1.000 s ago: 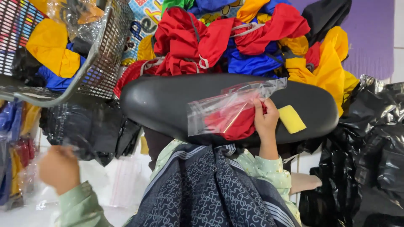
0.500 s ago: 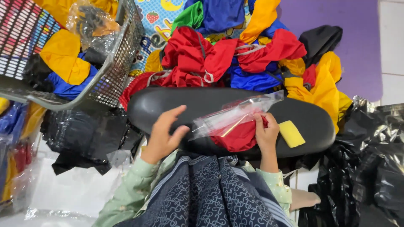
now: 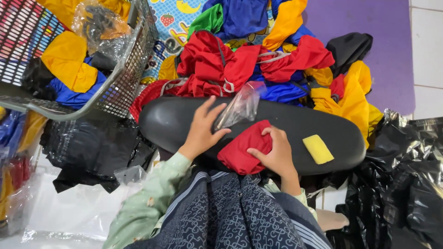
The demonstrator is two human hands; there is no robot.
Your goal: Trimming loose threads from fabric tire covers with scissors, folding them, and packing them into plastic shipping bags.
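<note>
While I look down from the head camera, my left hand [image 3: 201,130] lies on the black oval board [image 3: 184,121] with its fingers spread, the fingertips pressing the lower end of a clear plastic bag [image 3: 241,106]. That bag is empty and crumpled, slanting up and away from the hand toward the heap of clothes [image 3: 258,60] beyond the board. My right hand [image 3: 276,154] is cupped over a folded red garment [image 3: 242,150], thumb and fingers pinching its right edge; the garment sits on the near edge of the board, just beside the left hand and touching the bottom of the bag. A yellow sponge [image 3: 318,149] lies flat on the board to the right, apart from the right hand.

Behind the board the heap mixes red, blue, yellow, green and black pieces, spread over a purple mat [image 3: 369,27]. At upper left a grey wire basket [image 3: 124,78] tilts, holding yellow and blue garments and a bagged item. Black plastic sheeting [image 3: 406,184] is bunched at the right, and more dark bags lie under the basket on the left. My pale green sleeve [image 3: 147,203] and dark patterned cloth fill the bottom of the view.
</note>
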